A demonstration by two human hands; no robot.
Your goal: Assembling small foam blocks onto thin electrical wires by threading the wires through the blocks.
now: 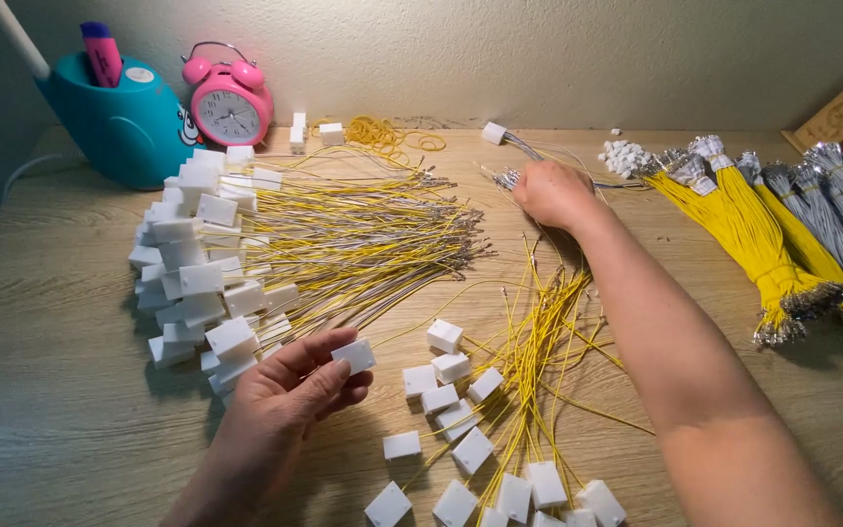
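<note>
Teal holder [124,122] holds a pink marker [101,54] (left hand [290,390] pinches 1 white block [354,355]).

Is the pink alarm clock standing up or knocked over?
Standing upright: the pink alarm clock rests on its feet against the wall, bells on top, face forward.

My left hand [290,390] lies low and near, fingers [329,351] lightly pinched; my right hand [550,193] reaches far forward, arm outstretched, fingers curled closed.

A pink alarm clock [229,101] stands beside a teal pen holder [124,122], with rubber bands [389,134] nearby.
</note>
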